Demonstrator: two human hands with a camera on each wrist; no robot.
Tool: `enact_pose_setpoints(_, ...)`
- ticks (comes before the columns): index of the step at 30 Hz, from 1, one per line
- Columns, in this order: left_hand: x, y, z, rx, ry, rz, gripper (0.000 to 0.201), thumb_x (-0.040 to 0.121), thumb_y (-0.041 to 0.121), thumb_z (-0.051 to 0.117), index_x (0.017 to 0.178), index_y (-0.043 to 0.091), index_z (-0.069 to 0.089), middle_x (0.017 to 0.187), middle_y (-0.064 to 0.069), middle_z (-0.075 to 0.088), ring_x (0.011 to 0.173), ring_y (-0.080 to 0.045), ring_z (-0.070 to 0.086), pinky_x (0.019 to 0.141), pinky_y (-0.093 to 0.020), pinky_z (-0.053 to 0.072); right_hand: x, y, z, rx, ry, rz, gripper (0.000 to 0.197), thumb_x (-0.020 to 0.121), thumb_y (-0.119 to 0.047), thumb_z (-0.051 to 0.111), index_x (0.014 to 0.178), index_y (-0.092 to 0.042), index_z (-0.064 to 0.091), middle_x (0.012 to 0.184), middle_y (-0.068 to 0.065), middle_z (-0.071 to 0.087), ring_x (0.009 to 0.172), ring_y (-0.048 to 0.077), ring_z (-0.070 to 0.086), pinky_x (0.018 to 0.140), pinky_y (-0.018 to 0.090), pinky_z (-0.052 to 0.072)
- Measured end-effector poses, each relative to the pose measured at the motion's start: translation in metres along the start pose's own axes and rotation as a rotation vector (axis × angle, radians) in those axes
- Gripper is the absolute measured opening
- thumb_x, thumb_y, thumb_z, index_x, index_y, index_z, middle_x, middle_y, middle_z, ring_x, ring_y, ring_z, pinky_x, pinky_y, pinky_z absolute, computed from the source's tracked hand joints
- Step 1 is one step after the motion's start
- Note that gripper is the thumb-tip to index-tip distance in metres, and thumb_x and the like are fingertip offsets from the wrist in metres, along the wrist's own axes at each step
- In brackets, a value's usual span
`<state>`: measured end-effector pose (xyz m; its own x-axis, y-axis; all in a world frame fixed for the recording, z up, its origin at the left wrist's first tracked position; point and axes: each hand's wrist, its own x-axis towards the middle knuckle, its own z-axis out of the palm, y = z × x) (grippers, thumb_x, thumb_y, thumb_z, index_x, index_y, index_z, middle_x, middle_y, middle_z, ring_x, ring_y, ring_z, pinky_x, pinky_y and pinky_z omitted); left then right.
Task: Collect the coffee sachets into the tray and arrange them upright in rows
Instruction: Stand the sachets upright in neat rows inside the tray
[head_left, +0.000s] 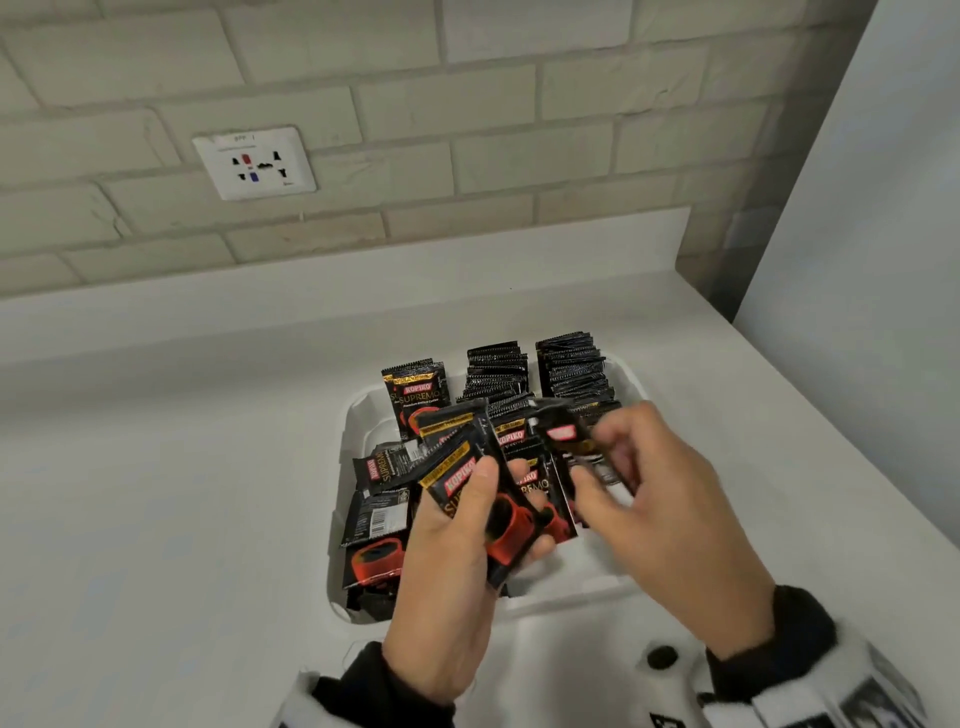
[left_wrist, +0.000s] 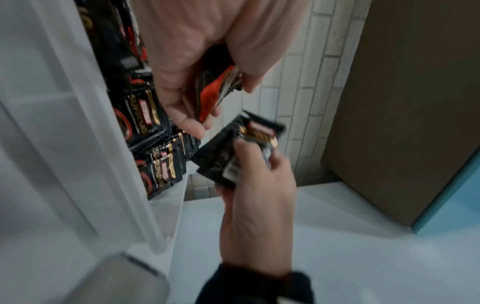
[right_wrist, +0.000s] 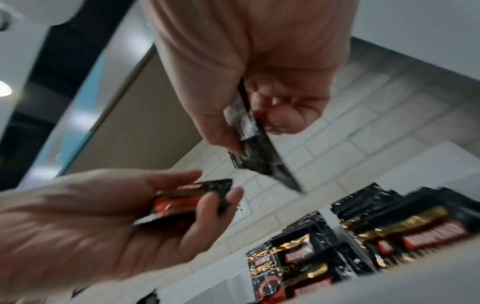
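**Both hands held sachets above the tray**

Fingers (head_left: 524, 480) of the left hand (head_left: 452, 587) were curled behind a small fan of black-and-red coffee sachets (head_left: 498, 514), with the thumb pressed across the front of the nearest one. The right hand (head_left: 670, 525) was blurred, but its thumb and fingers were pinched together on a separate sachet (head_left: 563, 434), held just beside the fan; the right wrist view showed that sachet (right_wrist: 257, 152) edge-on, clamped between thumb and curled fingers.

Both hands hovered over the white tray (head_left: 358, 415), which sat on the white counter (head_left: 182, 493). Along the tray's far side, sachets stood upright in three packed rows (head_left: 569, 371): the two on the right were full stacks seen from their crimped tops, while the left one showed its printed front. In the tray's near left part, loose sachets (head_left: 382, 512) lay flat and jumbled, some face up, some showing barcodes.

Behind the counter rose a pale brick-tile wall with a white socket plate (head_left: 254, 162).
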<state>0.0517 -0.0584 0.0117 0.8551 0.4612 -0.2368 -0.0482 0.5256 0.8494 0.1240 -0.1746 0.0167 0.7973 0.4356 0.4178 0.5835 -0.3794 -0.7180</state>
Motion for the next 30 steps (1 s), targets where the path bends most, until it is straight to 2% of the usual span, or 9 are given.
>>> enact_pose_setpoints(2,-0.002,-0.003,0.005,0.01,-0.06,-0.002,0.042,0.073,0.041,0.061,0.104,0.011,0.062,0.091,-0.012,0.072,0.076,-0.022,0.069,0.059,-0.032,0.058,-0.003,-0.009,0.007,-0.134,-0.099,-0.129,0.025,0.075,-0.015,0.055,0.085,-0.029,0.038,0.069,-0.019,0.046,0.066,-0.001,0.046,0.061,0.007,0.039)
enact_pose_setpoints(5,-0.003,-0.006,0.01,0.022,-0.058,0.029,0.071,0.055,0.054,0.078,0.108,0.01,0.06,0.091,-0.014,0.07,0.078,-0.022,0.069,0.057,-0.026,0.054,-0.007,-0.016,0.014,-0.183,-0.198,-0.154,0.021,0.077,-0.02,0.047,0.09,-0.03,0.033,0.084,-0.012,0.05,0.073,0.012,0.052,0.058,0.028,0.047)
enact_pose_setpoints(10,0.001,-0.006,0.002,0.079,-0.046,0.049,0.012,0.07,0.017,0.064,0.077,0.009,0.069,0.074,-0.012,0.066,0.069,-0.022,0.062,0.058,-0.029,0.05,-0.01,-0.017,0.016,-0.039,-0.306,-0.099,0.025,0.074,-0.024,0.056,0.089,-0.034,0.038,0.077,-0.022,0.038,0.077,0.0,0.043,0.067,0.013,0.038)
enact_pose_setpoints(15,0.003,-0.001,-0.005,0.071,-0.016,0.003,0.024,0.062,0.008,0.063,0.086,0.01,0.067,0.072,-0.007,0.071,0.06,-0.016,0.067,0.055,-0.028,0.055,0.001,-0.006,-0.004,0.564,-0.483,0.229,0.031,0.084,-0.006,0.061,0.101,-0.032,0.059,0.065,-0.011,0.051,0.051,0.002,0.044,0.052,0.012,0.039)
enact_pose_setpoints(19,0.003,0.007,-0.007,0.096,-0.018,0.028,0.025,0.062,0.007,0.063,0.085,0.017,0.067,0.079,-0.004,0.074,0.066,-0.015,0.071,0.05,-0.025,0.054,0.014,0.005,-0.021,0.805,-0.274,0.331,0.024,0.075,-0.01,0.06,0.09,-0.027,0.068,0.062,-0.006,0.055,0.045,0.009,0.046,0.047,0.017,0.041)
enact_pose_setpoints(22,0.002,0.011,-0.007,0.129,-0.044,0.04,0.034,0.061,0.007,0.065,0.095,0.015,0.066,0.088,-0.006,0.075,0.076,-0.019,0.072,0.055,-0.026,0.056,0.026,0.008,-0.03,0.546,-0.152,0.175,0.026,0.085,-0.007,0.062,0.097,-0.031,0.06,0.081,-0.009,0.061,0.067,0.001,0.056,0.066,0.011,0.047)
enact_pose_setpoints(25,0.0,0.013,-0.003,0.135,-0.068,0.07,0.043,0.063,0.007,0.065,0.106,0.011,0.063,0.096,-0.01,0.073,0.086,-0.025,0.071,0.064,-0.031,0.058,0.029,0.004,-0.024,0.542,-0.369,0.18,0.034,0.08,-0.038,0.054,0.113,-0.041,0.047,0.117,-0.01,0.057,0.104,-0.006,0.055,0.092,0.015,0.044)
enact_pose_setpoints(27,-0.001,0.013,-0.001,0.121,-0.069,0.088,0.039,0.062,0.007,0.065,0.101,0.012,0.065,0.093,-0.01,0.074,0.082,-0.023,0.071,0.06,-0.028,0.057,0.021,0.001,-0.01,0.639,-0.528,0.189,0.038,0.089,-0.036,0.05,0.126,-0.036,0.04,0.124,-0.011,0.057,0.114,-0.002,0.053,0.096,0.018,0.044)
enact_pose_setpoints(30,-0.002,0.012,-0.002,0.115,-0.063,0.099,0.037,0.062,0.009,0.068,0.098,0.014,0.066,0.09,-0.008,0.074,0.081,-0.021,0.071,0.06,-0.026,0.056,0.009,0.001,0.008,0.764,-0.541,0.231,0.042,0.091,-0.019,0.05,0.129,-0.03,0.037,0.118,-0.006,0.062,0.111,0.005,0.057,0.094,0.021,0.046)
